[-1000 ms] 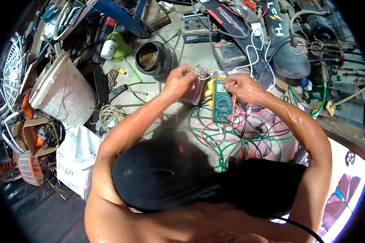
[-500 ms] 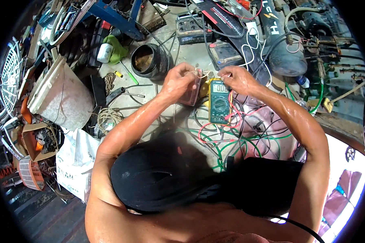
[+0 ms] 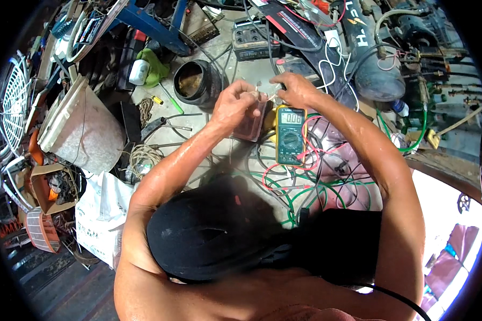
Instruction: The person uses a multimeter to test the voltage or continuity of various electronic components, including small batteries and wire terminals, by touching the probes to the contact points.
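Note:
My left hand (image 3: 234,103) is closed in a pinch on a thin whitish wire (image 3: 272,98), above a clear plastic box (image 3: 247,128). Across from it, my right hand (image 3: 295,89) has its thumb and fingers drawn together at the other end of this wire; the exact grip is too small to make out. Just below the right hand lies a yellow and green multimeter (image 3: 291,140) with its display lit. Red and black test leads (image 3: 317,160) curl beside the meter.
A dark round pot (image 3: 213,85) stands left of my hands, with a green-handled screwdriver (image 3: 171,99) near it. Tangled cables (image 3: 305,198) spread toward my knees. A dirty white bucket (image 3: 91,134) leans at left; a grey cylinder (image 3: 380,80) lies at right.
My right hand has moved left and up, off the multimeter's top edge and closer to my left hand. The meter's display is now more fully exposed.

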### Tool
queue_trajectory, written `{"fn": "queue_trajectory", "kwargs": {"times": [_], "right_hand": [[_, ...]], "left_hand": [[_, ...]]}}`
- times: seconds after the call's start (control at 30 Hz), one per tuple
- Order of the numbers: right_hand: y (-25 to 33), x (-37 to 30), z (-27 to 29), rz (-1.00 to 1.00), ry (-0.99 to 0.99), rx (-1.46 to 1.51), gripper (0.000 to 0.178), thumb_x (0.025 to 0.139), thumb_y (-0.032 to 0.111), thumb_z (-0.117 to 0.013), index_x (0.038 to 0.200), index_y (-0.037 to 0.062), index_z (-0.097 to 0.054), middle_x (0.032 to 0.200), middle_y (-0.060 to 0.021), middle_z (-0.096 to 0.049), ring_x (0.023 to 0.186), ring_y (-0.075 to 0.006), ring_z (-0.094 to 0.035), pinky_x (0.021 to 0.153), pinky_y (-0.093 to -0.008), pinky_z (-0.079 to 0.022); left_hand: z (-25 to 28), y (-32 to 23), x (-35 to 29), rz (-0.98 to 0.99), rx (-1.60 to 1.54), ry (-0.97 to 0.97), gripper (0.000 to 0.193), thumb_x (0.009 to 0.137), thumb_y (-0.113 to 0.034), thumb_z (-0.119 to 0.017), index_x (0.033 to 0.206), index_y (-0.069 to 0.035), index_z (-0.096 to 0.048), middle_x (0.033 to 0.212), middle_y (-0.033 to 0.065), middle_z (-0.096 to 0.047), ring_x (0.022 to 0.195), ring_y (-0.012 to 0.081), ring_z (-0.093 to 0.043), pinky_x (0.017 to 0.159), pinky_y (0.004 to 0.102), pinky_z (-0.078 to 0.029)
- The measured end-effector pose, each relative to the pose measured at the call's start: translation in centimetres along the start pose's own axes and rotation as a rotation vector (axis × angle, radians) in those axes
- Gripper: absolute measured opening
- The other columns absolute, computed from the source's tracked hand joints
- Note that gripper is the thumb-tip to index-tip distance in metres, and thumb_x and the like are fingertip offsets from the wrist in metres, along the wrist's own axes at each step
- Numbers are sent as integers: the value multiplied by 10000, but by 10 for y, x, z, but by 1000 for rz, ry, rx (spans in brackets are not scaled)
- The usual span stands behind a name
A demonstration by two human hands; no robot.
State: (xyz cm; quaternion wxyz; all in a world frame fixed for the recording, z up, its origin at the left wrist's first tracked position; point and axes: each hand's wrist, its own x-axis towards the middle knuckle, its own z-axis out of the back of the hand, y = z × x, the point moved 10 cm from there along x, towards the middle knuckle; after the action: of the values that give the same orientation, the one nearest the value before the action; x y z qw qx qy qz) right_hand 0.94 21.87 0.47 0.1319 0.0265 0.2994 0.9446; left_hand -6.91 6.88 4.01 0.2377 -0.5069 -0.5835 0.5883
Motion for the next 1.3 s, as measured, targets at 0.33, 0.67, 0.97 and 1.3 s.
{"fn": "queue_trajectory", "kwargs": {"times": [0.33,0.67,0.97,1.3], "right_hand": [[-59,-27,77,-210,-147,6,361,943,232,-576,1228,76,-733,1195,-211,-690,1147,-397,-638,1020,-450,-496],[-58,-30,94,-206,-165,-149,429,885,169,-616,1305,93,-655,1170,-181,-637,1118,-368,-626,963,-439,-508],[-45,-50,80,-105,-179,-135,441,873,171,-651,1308,95,-653,1302,-163,-587,1101,-391,-652,955,-467,-542],[-17,-75,71,-120,-49,71,387,858,169,-650,1207,10,-700,1205,-198,-680,1086,-359,-681,947,-429,-550]], "left_hand": [[21,4,1,19,-7,-60,137,1011,-142,-621,1075,-24,-592,1026,131,-739,701,131,-649,678,291,-550],[26,4,-1,21,24,-78,132,1013,-142,-621,1075,-28,-595,1020,123,-740,704,129,-646,699,285,-546],[27,9,1,33,107,-75,133,1017,-132,-618,1081,-16,-601,1027,106,-734,716,123,-646,686,276,-540],[11,19,6,58,149,-34,125,1005,-119,-654,1077,-18,-636,967,67,-720,699,106,-636,653,249,-516]]}}
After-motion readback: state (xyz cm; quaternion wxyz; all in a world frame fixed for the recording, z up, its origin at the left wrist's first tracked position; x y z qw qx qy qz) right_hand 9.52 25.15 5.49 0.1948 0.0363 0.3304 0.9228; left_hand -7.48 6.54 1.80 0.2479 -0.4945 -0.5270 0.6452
